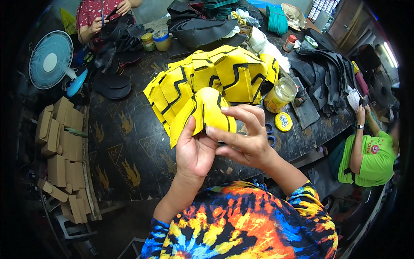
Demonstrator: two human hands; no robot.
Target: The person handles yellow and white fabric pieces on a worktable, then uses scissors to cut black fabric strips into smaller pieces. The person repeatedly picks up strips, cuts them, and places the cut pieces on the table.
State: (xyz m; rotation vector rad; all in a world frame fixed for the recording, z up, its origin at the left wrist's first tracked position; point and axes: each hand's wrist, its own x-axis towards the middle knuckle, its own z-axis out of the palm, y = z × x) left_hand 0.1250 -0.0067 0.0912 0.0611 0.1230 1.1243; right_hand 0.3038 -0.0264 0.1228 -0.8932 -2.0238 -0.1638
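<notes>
A yellow piece with black strips (210, 96), shaped like a shoe upper, is held up over the table before me. My left hand (196, 153) grips it from below, thumb on the near face, its other fingers hidden behind the piece. My right hand (246, 140) is bent around its right side, fingertips against the surface and lower edge. Just behind lies an overlapping pile of similar yellow pieces with black strips (233, 71). To the right of my right hand are an open jar of pale contents (279, 96), its yellow lid (283, 122) and blue scissor handles (271, 140).
Black sheet pieces (321, 75) are heaped at the right, with more black material (200, 31) at the back. Brown cartons (64, 142) and a blue fan (51, 59) stand left. One person works at the far left; another in a green shirt (371, 157) sits at right.
</notes>
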